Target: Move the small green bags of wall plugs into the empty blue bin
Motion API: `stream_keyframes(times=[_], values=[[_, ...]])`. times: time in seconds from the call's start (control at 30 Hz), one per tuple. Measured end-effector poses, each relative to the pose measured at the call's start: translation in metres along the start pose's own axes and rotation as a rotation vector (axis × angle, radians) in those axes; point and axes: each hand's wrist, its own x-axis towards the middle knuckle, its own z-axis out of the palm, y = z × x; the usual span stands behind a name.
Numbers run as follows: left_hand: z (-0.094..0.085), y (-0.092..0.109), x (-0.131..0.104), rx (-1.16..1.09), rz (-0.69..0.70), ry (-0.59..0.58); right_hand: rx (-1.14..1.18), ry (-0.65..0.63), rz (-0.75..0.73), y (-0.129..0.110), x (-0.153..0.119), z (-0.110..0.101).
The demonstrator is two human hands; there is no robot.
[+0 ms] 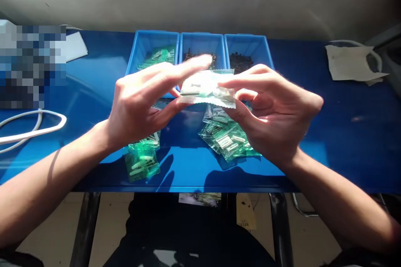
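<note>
Head view: both hands up over the blue table (344,142), sharing one small clear packet (207,88) held in the air between them, in front of the bins. Left hand (140,104) pinches the packet's left edge between thumb and fingers, the fingers stretched out long and motion-blurred. Right hand (269,112) grips the right edge, thumb under, fingers curled over the top. Packet glares in sunlight; pale small parts inside, can't tell what they are.

Below the hands, green packets on the table: one pile (230,139) under the right hand, partly covered by it; another pile (142,160) near the left wrist, top half hidden.

Behind: three blue bins in a row. Left bin (142,48) holds green packets, middle bin (202,44) and right bin (247,46) hold dark small parts, too small to identify and partly blocked by the fingers.

White cable (34,127) at left, cut off by the frame edge. White paper (352,64) at far right. Pixelated patch upper left, unreadable.
</note>
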Motion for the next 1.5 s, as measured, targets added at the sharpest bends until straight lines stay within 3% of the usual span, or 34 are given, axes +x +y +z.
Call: stream_keyframes(times=[0.1, 0.23, 0.33, 0.4, 0.47, 0.57, 0.7, 0.83, 1.07, 1.23, 1.33, 1.5], values=[[-0.001, 0.002, 0.002, 0.056, -0.006, 0.035, 0.019, 0.022, -0.010, 0.001, -0.001, 0.001], [-0.003, -0.005, 0.007, 0.070, -0.154, 0.168, 0.033, 0.024, -0.001, 0.001, -0.001, 0.003], [-0.009, -0.023, 0.009, 0.048, -0.317, 0.235, 0.015, 0.033, 0.014, 0.000, -0.001, 0.003], [-0.013, -0.041, 0.007, 0.093, -0.425, 0.208, 0.009, 0.031, 0.024, 0.000, -0.001, 0.003], [-0.016, -0.058, 0.003, 0.144, -0.439, 0.209, 0.005, 0.006, 0.006, 0.000, -0.001, 0.002], [-0.016, -0.073, -0.003, 0.271, -0.435, 0.007, -0.072, -0.065, -0.080, 0.004, -0.002, 0.002], [-0.013, -0.066, -0.004, 0.438, -0.318, -0.047, -0.252, -0.245, -0.303, 0.013, -0.002, 0.004], [-0.012, -0.051, 0.000, 0.434, -0.250, -0.115, -0.362, -0.440, -0.526, 0.018, -0.004, 0.008], [-0.010, -0.050, -0.002, 0.291, -0.261, -0.187, -0.547, -0.776, -0.581, 0.007, -0.015, 0.016], [-0.015, -0.039, 0.003, 0.424, -0.340, -0.148, -0.517, -0.858, -0.648, -0.002, -0.028, 0.033], [-0.015, -0.035, 0.003, 0.526, -0.313, -0.151, -0.500, -0.872, -0.632, -0.005, -0.033, 0.038], [-0.010, -0.039, -0.002, 0.563, -0.224, -0.169, -0.569, -0.771, -0.707, -0.006, -0.034, 0.039]])
